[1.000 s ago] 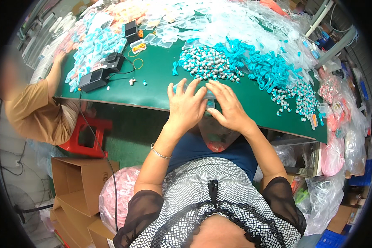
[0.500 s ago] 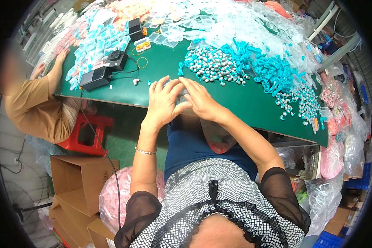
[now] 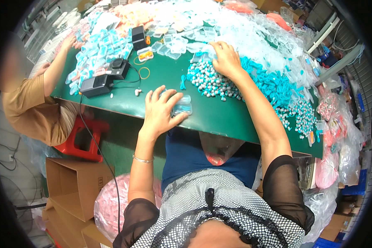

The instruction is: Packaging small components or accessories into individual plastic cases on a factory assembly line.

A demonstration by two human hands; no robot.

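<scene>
On the green counter point(image 3: 211, 115), close to the near edge, got a clear plastic case point(image 3: 187, 108) w/ smth blue inside, partly under the left hand point(image 3: 164, 107). Would call that hand loosely spread, w/ thumb and fingers curved about the case; can't tell re: an actual grip vs. just resting. Farther back, by the heap of grey-and-teal pieces point(image 3: 208, 80), see the right hand point(image 3: 225, 58) w/ fingers half bent over the heap's back edge. Can't tell about anything held, w/ the fingertips' undersides hidden.

Progress-wise, only partway IMO. Can count the near case as having smth in it, but can't make out a shut lid. Over to the left, see a big pile of pale blue cases point(image 3: 96, 47), prob filled, too small to confirm. Def lots to get through tho, judging by the grey-and-teal pieces, a tangle of teal cords point(image 3: 273, 80), more small pieces point(image 3: 299, 113) near the right end, plus a few clear cases point(image 3: 169, 50) behind, seemingly unfilled. Wouldn't call it close to done, tbh.
</scene>
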